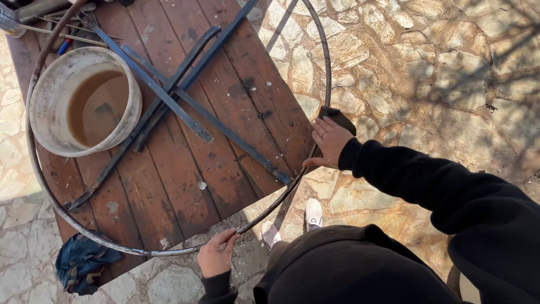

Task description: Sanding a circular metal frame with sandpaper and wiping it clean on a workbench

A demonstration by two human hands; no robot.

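A large thin metal hoop [34, 169] lies on a worn red-brown wooden table [185, 169] and hangs over its right and near edges. My right hand [329, 141] presses a dark folded pad [337, 117] against the hoop at the table's right corner. My left hand [216, 256] grips the hoop's near rim just past the table's front edge. Both arms are in black sleeves. Flat dark metal bars [169, 95] lie crossed inside the hoop.
A dirty white bucket [53, 84] of brown water stands on the table's left, inside the hoop. Thin rods and tools [50, 31] lie at the far left corner. A blue bag [84, 262] sits on the stone paving [427, 73]. My shoes [313, 213] are below.
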